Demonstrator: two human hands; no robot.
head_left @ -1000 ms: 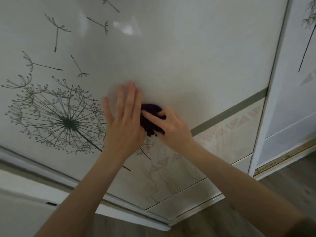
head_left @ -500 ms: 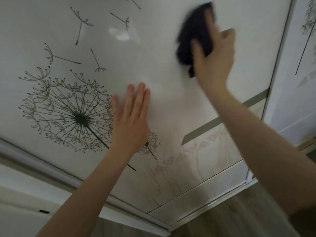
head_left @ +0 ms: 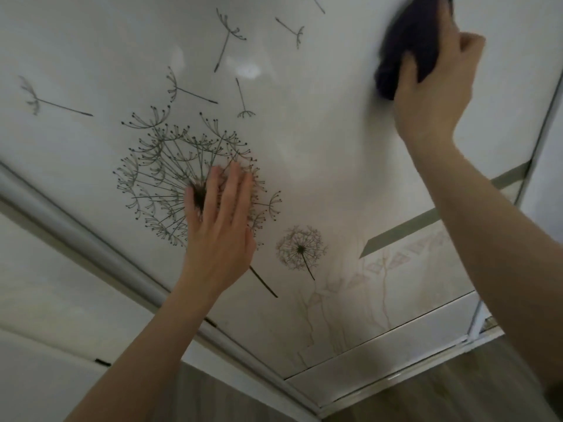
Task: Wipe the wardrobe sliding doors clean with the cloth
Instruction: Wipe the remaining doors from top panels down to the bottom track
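Right hand [head_left: 432, 86] grips cloth [head_left: 408, 47] near door's [head_left: 320, 117] right edge; left hand [head_left: 219, 236] flat, fingers spread.

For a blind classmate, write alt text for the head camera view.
A right hand presses a dark purple cloth high on a glossy white wardrobe sliding door, while the left hand rests flat on a printed dandelion.

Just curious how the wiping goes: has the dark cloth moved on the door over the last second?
Yes. The cloth, in the right hand, went up and right, away from the large dandelion print.
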